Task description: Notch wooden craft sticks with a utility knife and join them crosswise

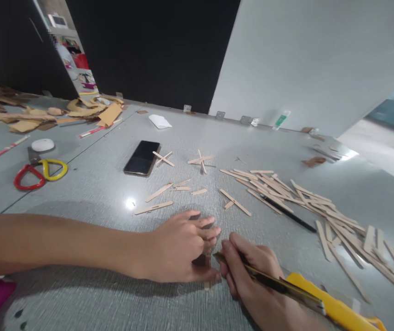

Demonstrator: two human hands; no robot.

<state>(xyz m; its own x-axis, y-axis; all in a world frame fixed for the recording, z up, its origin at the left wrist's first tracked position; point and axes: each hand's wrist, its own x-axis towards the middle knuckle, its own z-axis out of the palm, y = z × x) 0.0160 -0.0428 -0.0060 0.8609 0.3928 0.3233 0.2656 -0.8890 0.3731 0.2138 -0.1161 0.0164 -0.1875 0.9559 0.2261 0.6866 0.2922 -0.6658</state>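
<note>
My left hand (186, 246) lies low over the table with its fingers a little spread. Its thumb presses across a short wooden craft stick (207, 286), pinning it to the surface; part of the stick is hidden under the hand. Wrapped in my right hand (252, 271) is a yellow utility knife (334, 301), its long blade extended past the fingers. The blade tip points left, close to the pinned stick; whether they touch I cannot tell. Beyond my hands lie a stick with a short piece beside it (235, 202), cut pieces (158, 192) and two crossed-stick shapes (201, 160).
A pile of craft sticks (307, 202) spreads to the right, with a black pen-like rod (288, 214) among them. A phone (142, 157) lies ahead, scissors (40, 172) and a white mouse-like object (42, 145) to the left. Cardboard scraps (79, 110) and dark panels stand behind.
</note>
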